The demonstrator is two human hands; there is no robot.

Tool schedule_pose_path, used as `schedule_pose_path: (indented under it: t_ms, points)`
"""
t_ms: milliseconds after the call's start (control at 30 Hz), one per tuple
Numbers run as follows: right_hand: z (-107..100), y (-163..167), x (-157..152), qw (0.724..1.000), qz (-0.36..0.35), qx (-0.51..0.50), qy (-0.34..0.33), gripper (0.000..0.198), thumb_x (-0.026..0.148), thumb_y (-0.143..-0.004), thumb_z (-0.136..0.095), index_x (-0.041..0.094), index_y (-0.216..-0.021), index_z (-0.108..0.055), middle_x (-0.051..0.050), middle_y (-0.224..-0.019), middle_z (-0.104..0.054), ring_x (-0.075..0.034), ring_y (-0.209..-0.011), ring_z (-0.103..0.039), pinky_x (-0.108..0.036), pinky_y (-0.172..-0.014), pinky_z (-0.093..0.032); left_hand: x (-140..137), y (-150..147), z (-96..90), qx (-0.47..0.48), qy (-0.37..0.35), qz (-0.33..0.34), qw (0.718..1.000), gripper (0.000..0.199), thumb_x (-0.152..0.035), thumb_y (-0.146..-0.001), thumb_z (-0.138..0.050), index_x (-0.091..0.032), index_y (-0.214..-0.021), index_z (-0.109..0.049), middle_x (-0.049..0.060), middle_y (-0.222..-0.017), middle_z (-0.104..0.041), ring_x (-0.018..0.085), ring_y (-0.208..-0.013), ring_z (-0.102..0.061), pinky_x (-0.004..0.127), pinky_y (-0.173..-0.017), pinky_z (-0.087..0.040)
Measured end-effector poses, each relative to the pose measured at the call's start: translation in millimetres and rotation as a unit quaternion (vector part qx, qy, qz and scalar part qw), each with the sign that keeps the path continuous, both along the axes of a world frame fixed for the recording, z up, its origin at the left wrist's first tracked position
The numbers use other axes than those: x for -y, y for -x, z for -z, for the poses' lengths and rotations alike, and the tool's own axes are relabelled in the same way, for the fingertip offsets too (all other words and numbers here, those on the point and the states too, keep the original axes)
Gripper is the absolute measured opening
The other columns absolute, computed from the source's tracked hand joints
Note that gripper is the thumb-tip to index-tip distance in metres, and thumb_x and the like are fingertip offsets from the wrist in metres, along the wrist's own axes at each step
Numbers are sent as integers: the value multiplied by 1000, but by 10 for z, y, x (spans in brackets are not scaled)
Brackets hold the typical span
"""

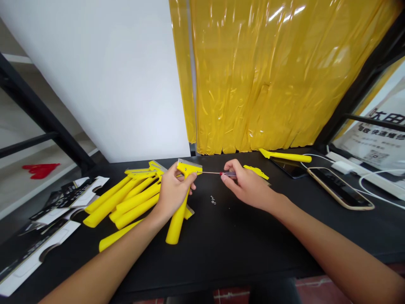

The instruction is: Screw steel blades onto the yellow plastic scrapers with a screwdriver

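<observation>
My left hand [175, 190] is closed around the neck of a yellow scraper [178, 223], its blade head up and its handle pointing down toward me. Between the fingers of my right hand [247, 183] is a screwdriver [228, 173], whose thin shaft runs left to the side of the scraper's head. The tip appears to meet the head near a screw. Several small screws or nuts [213, 200] lie on the black table between my hands. Left of my left hand, more yellow scrapers [126, 196] are piled with their handles toward me.
A yellow head piece [257, 171] lies behind my right hand. Farther right are a yellow-handled tool [286, 156] on a dark tablet [289, 168], a phone [341, 188] and white cables with a power strip [367, 173]. Printed cardboard sleeves [41, 249] cover the table's left side.
</observation>
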State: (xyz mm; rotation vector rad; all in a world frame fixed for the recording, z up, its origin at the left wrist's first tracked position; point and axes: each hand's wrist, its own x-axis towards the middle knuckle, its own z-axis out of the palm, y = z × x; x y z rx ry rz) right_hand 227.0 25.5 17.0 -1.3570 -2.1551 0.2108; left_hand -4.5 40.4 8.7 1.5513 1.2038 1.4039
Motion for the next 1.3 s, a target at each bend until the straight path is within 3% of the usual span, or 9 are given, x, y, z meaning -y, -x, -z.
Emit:
schedule_pose_path:
  t_ms: [133, 333, 467, 633, 1033, 1200, 1300]
  points:
    - [15, -1, 11, 999, -31, 30, -21, 20, 39, -102, -40, 22, -108, -50, -3, -88, -71, -19, -69, -65, -27, -57, -35, -16, 11, 3, 11, 8, -15, 1000, 25, -28, -76, -74, -19, -89, -55, -1, -70, -62, 13, -48, -62, 23, -39, -49]
    - [5, -17, -32, 998, 0, 25, -54, 31, 47, -102, -43, 23, -98, -61, -3, -81, -72, -21, -73, -66, -29, -63, -37, 3, -7, 8, 6, 2, 6, 1000, 21, -24, -77, -72, -18, -90, -56, -2, -68, -62, 11, -46, -59, 21, -39, -47]
    - [-26, -17, -42, 999, -2, -14, -40, 28, 45, -102, -44, 24, -101, -62, -3, -92, -73, -20, -81, -68, -30, -69, -41, 30, -24, -4, 5, 6, 13, 1000, 21, -24, -77, -72, -18, -90, -56, -3, -68, -62, 12, -47, -60, 21, -39, -48]
    - [-17, -5, -18, 1000, -13, 3, -15, 23, 40, -102, -43, 23, -109, -55, -5, -99, -72, -21, -79, -67, -29, -64, -41, 48, -32, -15, 14, 13, 6, 1000, 22, -25, -76, -73, -18, -88, -56, -2, -69, -62, 11, -45, -59, 21, -39, -48]
    - [3, -18, -28, 995, 28, 67, -71, 42, 51, -103, -36, 21, -86, -59, -4, -70, -66, -21, -68, -64, -29, -60, -31, 50, -31, 5, -2, 14, 14, 1000, 23, -27, -79, -71, -18, -94, -57, -2, -73, -64, 11, -44, -58, 22, -38, -48]
    - [-4, -9, -13, 999, -27, 23, -2, 27, 46, -102, -42, 23, -113, -52, -2, -83, -71, -19, -70, -65, -28, -60, -36, 19, -15, 15, 14, 13, 9, 1000, 23, -27, -77, -73, -18, -90, -56, -2, -74, -64, 10, -43, -58, 21, -37, -47]
    - [1, -9, -13, 999, -30, 33, -21, 24, 42, -103, -40, 23, -108, -54, -4, -95, -72, -21, -77, -67, -29, -63, -38, 19, -17, 17, 13, 17, 9, 1000, 25, -28, -77, -74, -18, -92, -56, -2, -72, -63, 11, -43, -58, 21, -37, -47]
